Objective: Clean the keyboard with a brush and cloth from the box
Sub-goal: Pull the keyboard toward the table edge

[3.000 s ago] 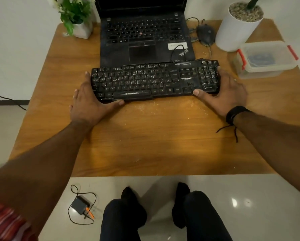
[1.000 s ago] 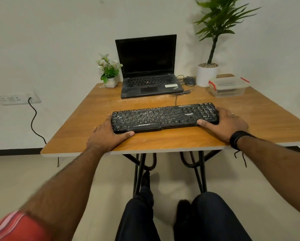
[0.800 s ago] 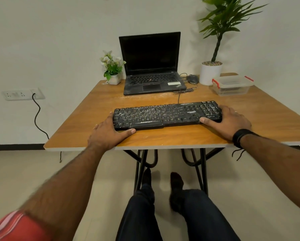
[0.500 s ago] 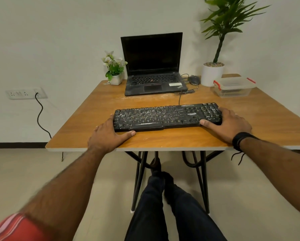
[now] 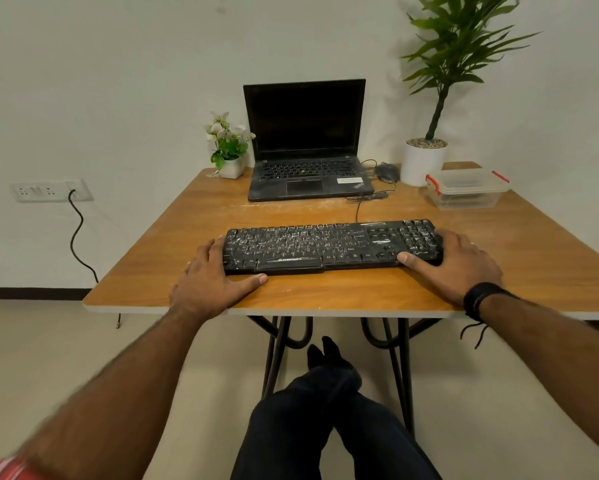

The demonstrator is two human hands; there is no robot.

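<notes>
- Two hands and six desk items noted, listed from largest to smallest.
- Table point(image 5: 540, 251): wooden top on dark metal legs; pale dust or crumbs lie on the surface ahead of the keyboard. It now appears from farther back and lower than three seconds ago, with its front edge and legs in sight.
- Laptop point(image 5: 305, 147): open at the rear centre, screen dark, well apart from the working area.
- Tall potted plant point(image 5: 426, 161): rear right, just behind the box.
- Keyboard point(image 5: 329, 245): black, keys speckled with pale dirt, lying flat near the front edge. It lies nearer that edge than three seconds ago, probably drawn forward for easier cleaning.
- Box point(image 5: 466, 188): clear, red clips, lid on, at the rear right, well apart from both hands. Brush and cloth are presumably inside; contents cannot be made out. Cleaning proper is judged not begun.
- Left hand point(image 5: 208, 282): flat on the table against the keyboard's left end, fingers extended, thumb along the front edge, gripping nothing. Position unchanged over the last second.
- Right hand point(image 5: 454, 261): mirrors it at the right end, fingers relaxed beside the number pad, thumb against the front edge, holding nothing. Both seemingly steady the keyboard.
- Small flower pot point(image 5: 230, 150): rear left, beside the laptop.
- Mouse point(image 5: 387, 172): between laptop and plant.
</notes>
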